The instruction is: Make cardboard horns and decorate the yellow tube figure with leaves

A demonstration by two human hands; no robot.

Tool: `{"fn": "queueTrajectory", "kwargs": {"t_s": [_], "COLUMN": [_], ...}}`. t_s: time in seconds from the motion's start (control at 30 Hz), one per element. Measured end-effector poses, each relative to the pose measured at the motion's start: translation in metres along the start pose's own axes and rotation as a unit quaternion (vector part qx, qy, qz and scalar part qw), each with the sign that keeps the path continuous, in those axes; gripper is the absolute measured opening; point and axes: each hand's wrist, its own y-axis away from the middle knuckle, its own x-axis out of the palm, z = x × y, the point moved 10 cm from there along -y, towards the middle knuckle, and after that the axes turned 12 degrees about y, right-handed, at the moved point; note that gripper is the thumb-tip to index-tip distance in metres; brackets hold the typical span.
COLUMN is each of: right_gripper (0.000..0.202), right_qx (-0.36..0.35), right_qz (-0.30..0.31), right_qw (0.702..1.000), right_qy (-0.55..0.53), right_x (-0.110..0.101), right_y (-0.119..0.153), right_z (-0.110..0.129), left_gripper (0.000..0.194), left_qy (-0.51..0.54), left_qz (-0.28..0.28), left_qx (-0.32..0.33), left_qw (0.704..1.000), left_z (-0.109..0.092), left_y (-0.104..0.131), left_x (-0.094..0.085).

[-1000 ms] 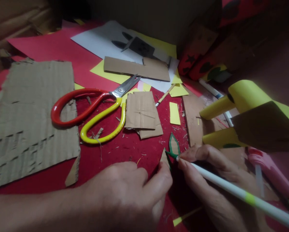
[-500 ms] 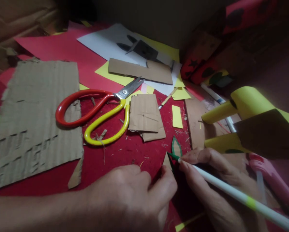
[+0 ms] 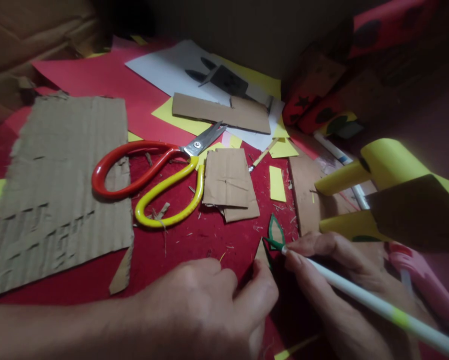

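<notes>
My left hand (image 3: 216, 305) is closed, pinching a small pointed cardboard piece (image 3: 262, 252) between thumb and finger; most of that piece is hidden. In my right hand (image 3: 344, 285) is a white felt-tip pen (image 3: 363, 290) with a green tip, which touches the upper edge of the piece. Just behind the tip lies a leaf-shaped cardboard cutout (image 3: 276, 230) with a green border. To the left rest scissors (image 3: 160, 180) with one red and one yellow handle, blades slightly apart, partly over a corrugated cardboard sheet (image 3: 66, 175).
Small cardboard rectangles (image 3: 228, 180) and a yellow paper strip (image 3: 277, 183) lie ahead on the red surface. Coloured paper sheets (image 3: 107, 100) spread at the back under a cardboard strip (image 3: 220, 112). At right stand a yellow paper-and-cardboard construction (image 3: 393, 160) and a pink glue gun (image 3: 427, 280).
The whole view has shifted slightly, so things appear a little further right and lower. The pen tip stays at the small piece's edge, and both hands keep their grips.
</notes>
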Motion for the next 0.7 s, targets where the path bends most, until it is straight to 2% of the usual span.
{"fn": "queueTrajectory", "kwargs": {"t_s": [0.13,0.3,0.47,0.7], "right_gripper": [0.006,0.008,0.009,0.009], "right_qx": [-0.028,-0.016,-0.032,-0.045], "right_qz": [0.002,-0.024,-0.014,-0.030], "right_qw": [0.999,0.999,0.999,0.998], "right_qy": [0.024,0.016,0.030,0.013], "right_x": [-0.001,-0.003,0.000,-0.002], "right_y": [-0.001,-0.001,-0.002,-0.001], "right_z": [0.010,0.013,0.014,0.018], "left_gripper": [0.044,0.039,0.035,0.040], "left_qy": [0.005,-0.020,-0.020,0.000], "left_qz": [-0.002,0.007,-0.028,-0.032], "left_qx": [-0.008,0.013,0.000,-0.010], "left_qw": [1.000,1.000,0.999,0.999], "left_z": [0.002,-0.002,-0.003,-0.001], "left_y": [0.000,-0.001,0.001,0.006], "left_x": [-0.001,0.004,0.005,0.007]}}
